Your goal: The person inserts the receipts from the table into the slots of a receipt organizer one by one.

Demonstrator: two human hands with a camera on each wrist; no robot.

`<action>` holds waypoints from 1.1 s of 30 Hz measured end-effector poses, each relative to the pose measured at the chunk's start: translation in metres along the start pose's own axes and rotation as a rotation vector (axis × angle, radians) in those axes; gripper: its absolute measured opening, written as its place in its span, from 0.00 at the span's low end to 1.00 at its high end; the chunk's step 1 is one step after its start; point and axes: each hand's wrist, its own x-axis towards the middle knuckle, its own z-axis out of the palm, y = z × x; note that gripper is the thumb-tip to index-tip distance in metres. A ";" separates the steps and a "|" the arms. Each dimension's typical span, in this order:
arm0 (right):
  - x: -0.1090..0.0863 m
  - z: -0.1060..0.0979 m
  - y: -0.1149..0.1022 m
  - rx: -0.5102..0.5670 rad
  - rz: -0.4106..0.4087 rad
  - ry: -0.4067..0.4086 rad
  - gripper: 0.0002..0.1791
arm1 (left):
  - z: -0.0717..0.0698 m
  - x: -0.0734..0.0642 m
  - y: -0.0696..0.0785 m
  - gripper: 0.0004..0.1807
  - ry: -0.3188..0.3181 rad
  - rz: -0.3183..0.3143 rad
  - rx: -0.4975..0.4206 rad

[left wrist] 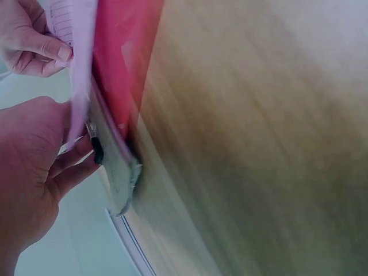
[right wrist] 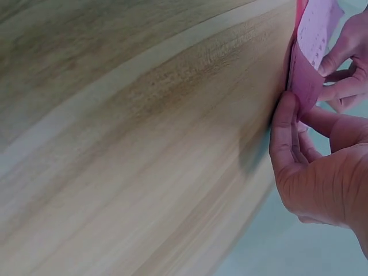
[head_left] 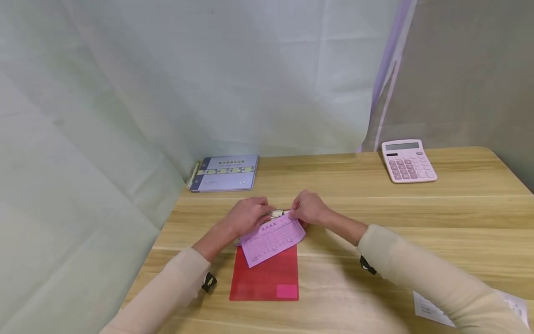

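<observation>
A red clipboard (head_left: pixel 263 278) lies on the wooden table, with a metal clip (head_left: pixel 276 214) at its far end. Across its upper part sits a tilted pink printed form (head_left: pixel 273 239), its right side curling up. My right hand (head_left: pixel 309 208) pinches the form's upper right corner between thumb and fingers, also visible in the right wrist view. At the clip, my left hand (head_left: pixel 249 215) has its fingers curled on the metal. In the left wrist view those fingers touch the clip's black-tipped lever (left wrist: pixel 96 150), while the form hides the thumb tip.
A blue-grey booklet (head_left: pixel 227 174) with a pen (head_left: pixel 193 175) beside it lies at the back left. Toward the back right is a pink calculator (head_left: pixel 409 161). A printed paper (head_left: pixel 431 310) is partly under the right forearm. Pale curtains hang behind the table.
</observation>
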 end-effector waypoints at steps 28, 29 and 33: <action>0.000 0.012 -0.001 -0.097 0.044 0.151 0.16 | 0.004 -0.003 -0.001 0.15 0.052 0.032 0.025; 0.000 0.012 -0.001 -0.096 0.047 0.150 0.16 | 0.004 -0.003 0.000 0.15 0.046 0.030 0.031; -0.001 0.012 -0.001 -0.107 0.046 0.153 0.15 | 0.004 -0.002 0.001 0.15 0.034 0.015 0.041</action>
